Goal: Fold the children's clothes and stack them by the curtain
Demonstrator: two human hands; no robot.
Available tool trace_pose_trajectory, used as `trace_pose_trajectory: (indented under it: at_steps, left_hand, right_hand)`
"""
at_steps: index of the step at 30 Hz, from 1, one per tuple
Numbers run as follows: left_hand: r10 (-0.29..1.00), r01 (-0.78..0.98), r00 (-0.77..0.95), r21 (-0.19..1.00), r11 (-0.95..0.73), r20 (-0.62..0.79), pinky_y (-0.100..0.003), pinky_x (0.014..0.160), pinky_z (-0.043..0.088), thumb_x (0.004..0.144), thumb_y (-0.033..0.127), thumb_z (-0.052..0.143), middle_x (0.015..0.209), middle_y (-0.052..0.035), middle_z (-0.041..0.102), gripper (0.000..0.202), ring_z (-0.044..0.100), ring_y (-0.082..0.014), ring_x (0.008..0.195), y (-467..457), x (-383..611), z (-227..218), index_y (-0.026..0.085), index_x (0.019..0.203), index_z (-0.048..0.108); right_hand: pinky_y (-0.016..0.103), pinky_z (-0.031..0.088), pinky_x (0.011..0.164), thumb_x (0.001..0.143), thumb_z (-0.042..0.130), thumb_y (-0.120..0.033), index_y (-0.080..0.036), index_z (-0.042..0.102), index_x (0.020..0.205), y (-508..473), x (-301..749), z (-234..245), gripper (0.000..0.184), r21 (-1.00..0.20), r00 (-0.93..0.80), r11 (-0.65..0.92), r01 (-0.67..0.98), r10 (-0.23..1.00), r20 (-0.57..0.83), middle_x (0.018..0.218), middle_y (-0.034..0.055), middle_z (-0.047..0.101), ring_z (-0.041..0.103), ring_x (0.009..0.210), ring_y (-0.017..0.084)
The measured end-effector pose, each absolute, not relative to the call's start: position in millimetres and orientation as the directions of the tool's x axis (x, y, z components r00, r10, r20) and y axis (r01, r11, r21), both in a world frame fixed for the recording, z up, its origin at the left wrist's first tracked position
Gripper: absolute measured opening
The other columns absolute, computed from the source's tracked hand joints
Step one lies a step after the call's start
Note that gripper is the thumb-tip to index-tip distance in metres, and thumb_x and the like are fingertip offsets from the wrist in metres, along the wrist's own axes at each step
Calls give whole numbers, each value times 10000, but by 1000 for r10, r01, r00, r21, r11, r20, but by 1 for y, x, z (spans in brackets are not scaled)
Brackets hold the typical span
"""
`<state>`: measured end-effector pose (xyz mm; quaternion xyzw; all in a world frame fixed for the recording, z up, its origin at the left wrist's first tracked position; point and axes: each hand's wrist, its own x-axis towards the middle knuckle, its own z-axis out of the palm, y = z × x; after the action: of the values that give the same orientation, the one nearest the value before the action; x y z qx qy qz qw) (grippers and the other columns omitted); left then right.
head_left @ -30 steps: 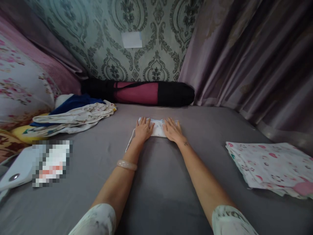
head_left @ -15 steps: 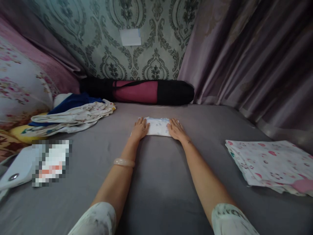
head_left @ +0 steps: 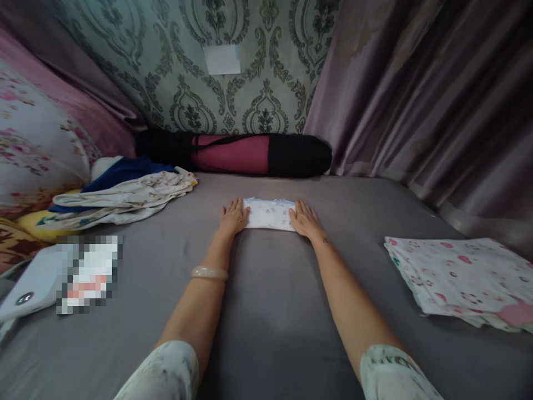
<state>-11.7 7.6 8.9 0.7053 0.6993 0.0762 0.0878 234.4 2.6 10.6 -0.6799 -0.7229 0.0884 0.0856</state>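
A small white folded cloth item (head_left: 270, 215) with a bluish-grey print and a light blue far edge lies flat on the grey bed sheet (head_left: 270, 289). Whether it is a garment or a diaper, I cannot tell. At its left end is my left hand (head_left: 234, 216), palm down, fingers stretched out, with the thumb by the edge. My right hand (head_left: 306, 218) rests flat at the right end, fingers extended and the thumb touching the border. Neither hand grips anything. A pale bangle (head_left: 209, 273) circles my left forearm.
To the right lies a folded white cloth with pink prints (head_left: 462, 272). Crumpled clothes (head_left: 125, 191), a yellow item (head_left: 37, 226), a white device (head_left: 39, 283) and a blurred-out packet (head_left: 91, 275) are at left. A black and pink long bag (head_left: 233, 154) lies along the wall.
My hands have slid slightly apart, the left one to the left and the right one a little to the right. More of the white cloth item shows between them.
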Motion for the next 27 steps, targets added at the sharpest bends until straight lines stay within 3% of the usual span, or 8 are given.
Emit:
trace_pose_trajectory:
  at_steps: [3,6,10,16,27]
  left_hand:
    - [1000,978,9,208,-9,-1,-505,1162,159,968,441,134,1556,-113,258,647,187,-268,1447,6,-10,13,84,1498,237]
    - [995,986,24,161,-40,100,-519,1166,117,973,439,134,1536,-119,308,639,168,-285,1449,4,-4,18,80,1472,310]
    - [969,982,130,105,-155,212,-468,1173,113,982,430,141,1518,-133,346,623,203,-277,1439,1,10,19,80,1450,355]
    - [988,977,133,159,-143,74,-489,1143,193,982,456,169,1536,-135,309,606,223,-304,1430,-2,15,13,129,1463,339]
    - [987,970,134,191,-149,89,-515,1136,191,985,448,208,1522,-143,333,580,218,-316,1430,0,13,18,135,1446,366]
  right_hand:
    - [481,117,1157,980,164,-415,-46,260,1486,1,233,14,633,-228,-55,55,972,998,5,1559,157,224,187,1437,263]
    - [514,56,1156,985,154,-409,-65,272,1486,-1,226,21,619,-188,-76,92,978,993,90,1564,151,212,157,1444,270]
    - [457,87,1163,989,130,-421,-78,271,1490,-5,212,26,623,-174,-165,191,966,975,149,1568,136,209,144,1449,245]
    - [444,121,1160,993,144,-418,-88,304,1482,-5,208,14,611,-149,-190,198,969,980,66,1547,127,278,193,1436,256]
    - [462,125,1158,998,159,-401,-108,321,1479,-5,209,19,585,-151,-184,195,969,980,79,1539,128,298,209,1432,255]
